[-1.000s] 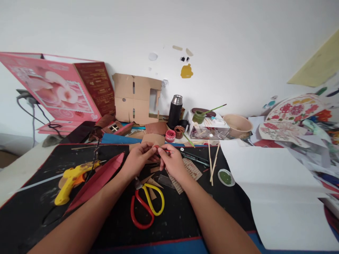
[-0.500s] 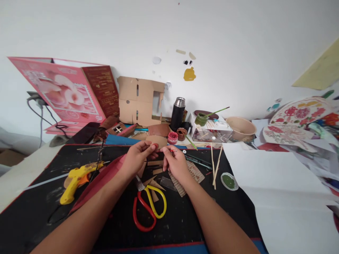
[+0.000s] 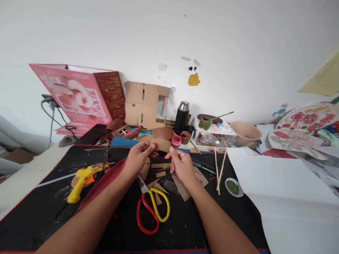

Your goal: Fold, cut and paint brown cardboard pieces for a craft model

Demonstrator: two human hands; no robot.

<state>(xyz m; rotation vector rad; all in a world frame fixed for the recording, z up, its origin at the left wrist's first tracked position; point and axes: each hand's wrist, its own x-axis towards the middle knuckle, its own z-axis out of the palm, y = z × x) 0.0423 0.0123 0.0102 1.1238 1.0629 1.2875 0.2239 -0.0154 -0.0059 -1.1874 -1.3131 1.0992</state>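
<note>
My left hand (image 3: 138,155) is closed in a pinch on a small red piece (image 3: 155,145), of which only a bit shows at the fingertips. To its right, my right hand (image 3: 182,167) grips a thin paintbrush (image 3: 181,155) between thumb and fingers, its reddish handle partly hidden. The two hands are slightly apart. Behind them stand an open jar of red paint (image 3: 176,141) and a jar of brown paint (image 3: 185,137). Scissors (image 3: 154,228) with one red and one yellow handle lie below, between my forearms, beside cardboard scraps (image 3: 161,174).
At left lies a yellow glue gun (image 3: 79,181) with its cord. Corrugated cardboard (image 3: 182,187), wooden sticks (image 3: 219,173) and a lid of green paint (image 3: 233,187) are at right. A black flask (image 3: 181,118), cardboard sheet (image 3: 137,102) and bowl (image 3: 245,132) stand along the wall.
My right hand has drawn away from my left, so a gap shows between them and more of the brush is visible. The whole view has shifted slightly.
</note>
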